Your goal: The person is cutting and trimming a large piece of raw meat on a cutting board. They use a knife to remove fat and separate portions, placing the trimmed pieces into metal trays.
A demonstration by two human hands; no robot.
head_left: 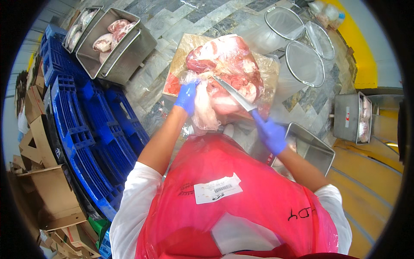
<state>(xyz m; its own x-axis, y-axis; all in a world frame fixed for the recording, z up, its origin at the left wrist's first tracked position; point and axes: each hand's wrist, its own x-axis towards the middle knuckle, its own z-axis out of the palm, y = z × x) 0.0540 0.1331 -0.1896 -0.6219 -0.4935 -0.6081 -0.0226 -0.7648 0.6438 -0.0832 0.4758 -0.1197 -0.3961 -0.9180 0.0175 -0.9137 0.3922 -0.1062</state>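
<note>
A large piece of raw meat (pixel 230 54), red with white fat, lies on a cardboard box (pixel 174 71) partly covered in clear plastic. My left hand (pixel 186 97), in a blue glove, is closed on a pale whitish flap (pixel 205 108) along the meat's left side; whether it is fat or film I cannot tell. A long knife (pixel 235 94) is gripped by its handle in my right hand (pixel 272 134), also gloved in blue. Its blade slants up and left across the meat, the tip near the middle, close to my left hand.
Blue plastic pallets (pixel 71 112) stand at left, with cut cardboard boxes (pixel 49 196) beyond them. A steel bin (pixel 125 64) at upper left holds meat. Ring-topped clear bags (pixel 305 64) stand at upper right. Another steel bin (pixel 317 149) sits beside my right forearm.
</note>
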